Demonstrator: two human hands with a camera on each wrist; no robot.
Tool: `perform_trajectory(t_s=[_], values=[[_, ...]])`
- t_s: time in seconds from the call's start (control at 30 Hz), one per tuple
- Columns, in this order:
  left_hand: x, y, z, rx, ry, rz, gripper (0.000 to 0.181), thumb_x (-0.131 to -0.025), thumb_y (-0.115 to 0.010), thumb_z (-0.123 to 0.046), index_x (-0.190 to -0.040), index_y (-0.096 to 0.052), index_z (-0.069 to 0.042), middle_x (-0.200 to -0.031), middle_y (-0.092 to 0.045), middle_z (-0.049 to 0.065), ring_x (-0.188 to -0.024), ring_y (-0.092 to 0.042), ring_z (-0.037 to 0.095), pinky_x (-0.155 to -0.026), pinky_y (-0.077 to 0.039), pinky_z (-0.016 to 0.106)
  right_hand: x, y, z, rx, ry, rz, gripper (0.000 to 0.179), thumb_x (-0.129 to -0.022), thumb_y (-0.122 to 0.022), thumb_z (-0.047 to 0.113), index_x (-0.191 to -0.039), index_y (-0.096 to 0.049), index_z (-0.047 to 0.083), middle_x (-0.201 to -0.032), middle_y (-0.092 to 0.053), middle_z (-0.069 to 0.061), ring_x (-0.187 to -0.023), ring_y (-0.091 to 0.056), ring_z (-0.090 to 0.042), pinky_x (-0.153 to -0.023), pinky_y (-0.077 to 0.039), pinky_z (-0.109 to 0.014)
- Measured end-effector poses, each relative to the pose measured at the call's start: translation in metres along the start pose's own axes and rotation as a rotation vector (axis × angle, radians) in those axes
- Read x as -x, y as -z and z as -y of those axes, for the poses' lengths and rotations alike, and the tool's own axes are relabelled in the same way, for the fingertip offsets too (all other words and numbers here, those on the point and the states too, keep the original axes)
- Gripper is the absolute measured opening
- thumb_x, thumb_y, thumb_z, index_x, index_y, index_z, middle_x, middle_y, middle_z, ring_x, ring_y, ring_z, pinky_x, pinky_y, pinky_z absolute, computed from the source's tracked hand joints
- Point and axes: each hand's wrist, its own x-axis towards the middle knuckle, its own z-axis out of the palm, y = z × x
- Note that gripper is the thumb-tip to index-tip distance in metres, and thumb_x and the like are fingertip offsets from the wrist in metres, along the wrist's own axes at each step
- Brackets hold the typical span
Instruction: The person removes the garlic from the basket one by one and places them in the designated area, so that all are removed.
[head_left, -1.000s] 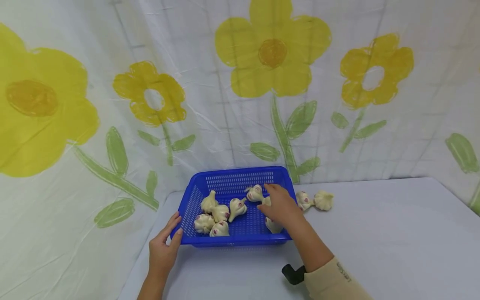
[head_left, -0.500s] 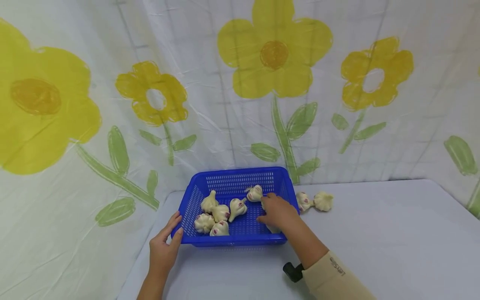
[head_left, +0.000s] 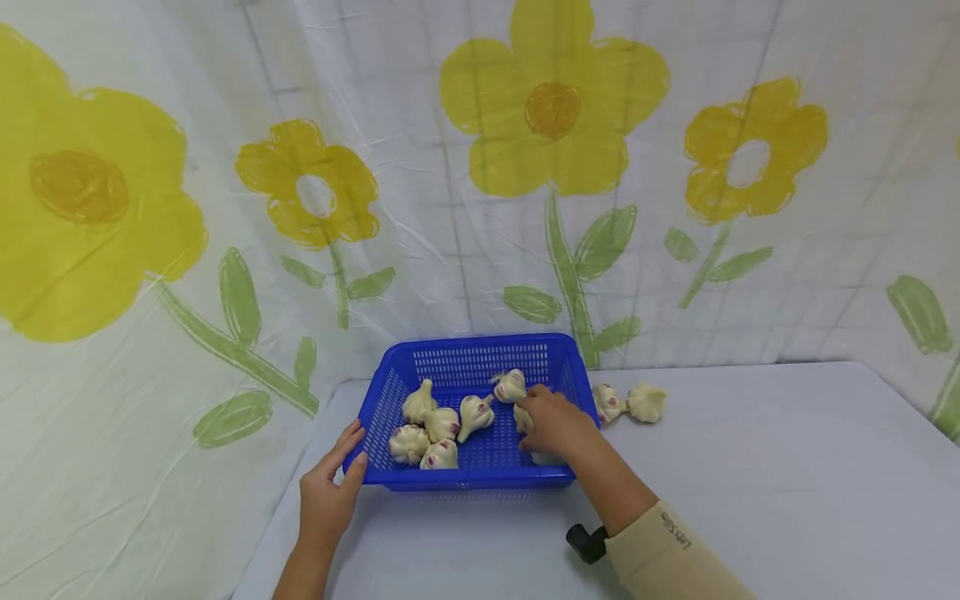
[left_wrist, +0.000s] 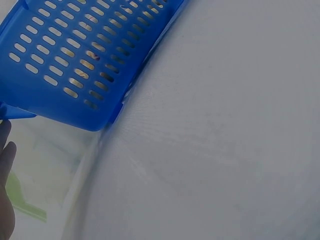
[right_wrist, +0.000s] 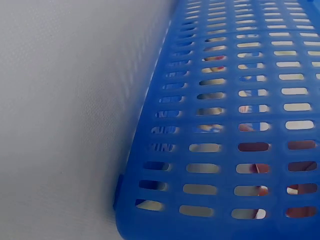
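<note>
A blue perforated plastic basket [head_left: 465, 478] stands on the table with several garlic bulbs in it. At its left end my left hand [head_left: 326, 492] touches the rim with fairly straight fingers and the thumb apart. In the left wrist view, fingers [left_wrist: 6, 157] of that hand show beside the basket's rim. My right hand [head_left: 558, 425] reaches inside the right end, its fingers and thumb about a garlic bulb [head_left: 523, 419] partly hidden by them. Below the hand another garlic bulb [head_left: 546, 458] is mostly covered. In the right wrist view the basket's slotted wall [right_wrist: 230, 150] hides most of the hand.
Two garlic bulbs, one of them a pale bulb [head_left: 647, 403], lie on the white table [head_left: 750, 483] just right of the basket. A flower-printed curtain [head_left: 420, 275] hangs behind. A black object [head_left: 587, 543] sits at the right wrist, by the beige sleeve.
My right hand has lowered inside the basket's right end, and a garlic bulb there now shows to the left, between its fingers and thumb. The left hand stays at the rim.
</note>
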Motion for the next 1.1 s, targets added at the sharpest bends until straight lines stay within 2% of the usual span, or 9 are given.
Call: perform_trajectory(t_s=[0.1,0.33,0.53,0.67,0.77,0.8,0.93,1.1], values=[[-0.0005,-0.0002,0.0003,-0.002,-0.006,0.003,0.037,-0.088,-0.066,0.002,-0.125,-0.066,-0.001,-0.134,-0.061,0.016,-0.127,-0.051,-0.004,-0.103,-0.037,0.008,0.0013,0.0,-0.0009,-0.027,0.022,0.01,0.064,-0.081,-0.081,0.026,-0.138,-0.057,0.013,-0.146,-0.046,-0.01,-0.13,-0.049,-0.038,-0.097,-0.049,-0.056],[-0.0013,-0.0007,-0.0011,0.003,-0.038,-0.029,0.038,-0.086,-0.067,0.004,-0.124,-0.068,-0.002,-0.132,-0.063,0.017,-0.126,-0.052,-0.004,-0.102,-0.037,0.007,-0.0002,-0.0005,-0.0023,-0.052,0.067,0.007,0.061,-0.081,-0.081,0.025,-0.136,-0.059,0.011,-0.139,-0.048,-0.01,-0.116,-0.06,-0.033,-0.088,-0.055,-0.048],[-0.0009,0.0,-0.0014,-0.01,0.012,0.002,0.037,-0.089,-0.066,0.0,-0.126,-0.066,-0.003,-0.136,-0.061,0.013,-0.127,-0.05,-0.007,-0.103,-0.036,0.006,-0.0028,-0.002,-0.0039,-0.022,0.051,0.015,0.062,-0.08,-0.082,0.03,-0.135,-0.06,0.014,-0.134,-0.051,-0.012,-0.112,-0.06,-0.031,-0.082,-0.055,-0.046],[-0.0002,0.0003,-0.0014,-0.022,0.008,0.006,0.037,-0.089,-0.066,0.0,-0.126,-0.066,-0.002,-0.135,-0.061,0.014,-0.127,-0.049,-0.007,-0.103,-0.036,0.007,-0.0026,-0.0025,-0.0036,-0.001,0.035,0.041,0.057,-0.08,-0.081,0.034,-0.133,-0.062,0.021,-0.131,-0.056,-0.011,-0.11,-0.06,-0.029,-0.083,-0.054,-0.048],[0.0004,-0.0011,0.0002,-0.019,-0.03,-0.02,0.037,-0.087,-0.067,0.002,-0.124,-0.067,-0.002,-0.132,-0.063,0.017,-0.126,-0.05,-0.007,-0.102,-0.036,0.006,-0.0016,-0.0024,-0.0033,-0.032,0.035,0.062,0.053,-0.081,-0.08,0.032,-0.13,-0.062,0.024,-0.132,-0.059,-0.005,-0.113,-0.06,-0.027,-0.087,-0.052,-0.049],[0.0001,-0.0014,-0.0035,-0.019,-0.04,-0.034,0.037,-0.086,-0.067,0.004,-0.123,-0.068,0.0,-0.131,-0.063,0.018,-0.125,-0.051,-0.007,-0.101,-0.036,0.005,-0.0015,-0.0022,-0.0034,-0.045,0.037,0.066,0.051,-0.081,-0.08,0.031,-0.129,-0.062,0.024,-0.131,-0.06,-0.004,-0.113,-0.06,-0.026,-0.088,-0.052,-0.05],[-0.0003,-0.0031,-0.0045,-0.012,-0.06,-0.057,0.037,-0.083,-0.068,0.007,-0.12,-0.069,0.001,-0.128,-0.064,0.02,-0.124,-0.052,-0.007,-0.101,-0.036,0.005,-0.0002,-0.0022,-0.004,-0.093,0.05,0.089,0.047,-0.081,-0.08,0.029,-0.124,-0.061,0.027,-0.126,-0.065,0.001,-0.111,-0.062,-0.024,-0.088,-0.051,-0.049],[0.0004,-0.0011,-0.0004,-0.006,-0.046,-0.034,0.039,-0.085,-0.068,0.004,-0.123,-0.068,-0.002,-0.131,-0.064,0.017,-0.125,-0.052,-0.006,-0.102,-0.037,0.006,-0.0016,-0.0043,-0.0051,-0.13,0.088,0.107,0.041,-0.083,-0.078,0.027,-0.119,-0.059,0.028,-0.119,-0.065,0.001,-0.103,-0.062,-0.02,-0.086,-0.052,-0.046]])
